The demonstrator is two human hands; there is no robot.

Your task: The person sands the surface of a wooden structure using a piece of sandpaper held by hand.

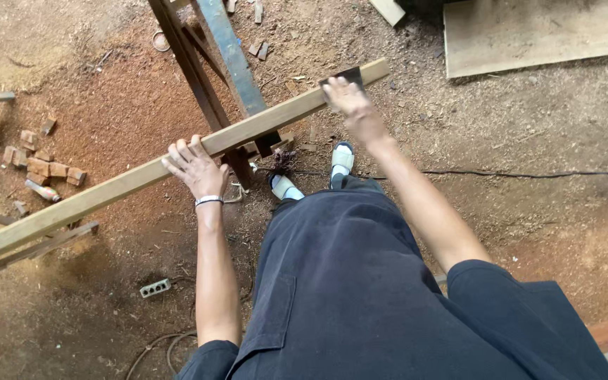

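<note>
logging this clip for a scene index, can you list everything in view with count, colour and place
plank: one, pale wood, slanting across the frame, resting on the stand
dark sheet: one, black, on the plank's far end under the right hand
stand: one, dark metal, top centre
blocks: several, reddish, ground at left
board: one, pale, top right
cable: one, black, ground at right
sandals: two, white
left hand: grip on the plank's middle
right hand: pressing the sheet
</note>
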